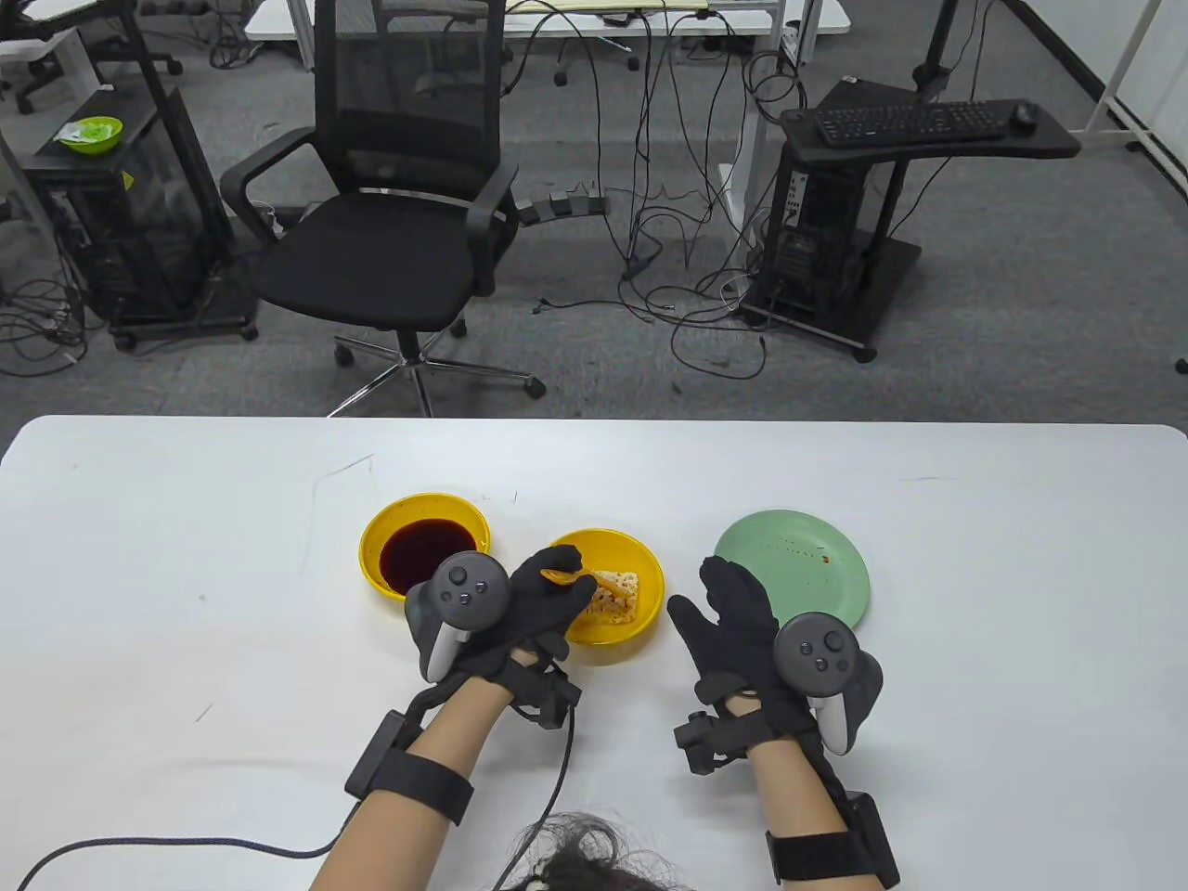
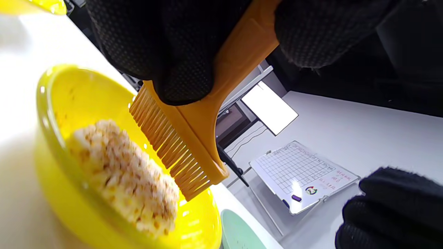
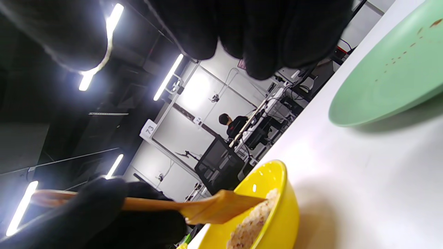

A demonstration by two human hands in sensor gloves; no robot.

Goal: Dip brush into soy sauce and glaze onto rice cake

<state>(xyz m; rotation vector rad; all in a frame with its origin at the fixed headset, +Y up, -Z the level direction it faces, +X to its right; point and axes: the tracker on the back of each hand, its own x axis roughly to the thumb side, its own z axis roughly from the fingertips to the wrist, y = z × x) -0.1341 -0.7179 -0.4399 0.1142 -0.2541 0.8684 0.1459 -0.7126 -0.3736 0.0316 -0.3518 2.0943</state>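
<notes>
Left hand (image 1: 520, 613): grips orange brush (image 2: 193, 138), bristles angled down and just above the rice cake (image 2: 124, 176) in the yellow bowl (image 2: 59, 145) directly beneath its fingers. Soy sauce bowl (image 1: 425, 548): just left of that hand. Right hand (image 1: 742, 631): flat, fingers spread, holding nothing, farther from the cake.

brush (image 2: 193, 138) handle: mostly hidden in left hand (image 1: 543, 603); bristle-to-rice cake (image 2: 128, 176) contact: cannot tell
</notes>
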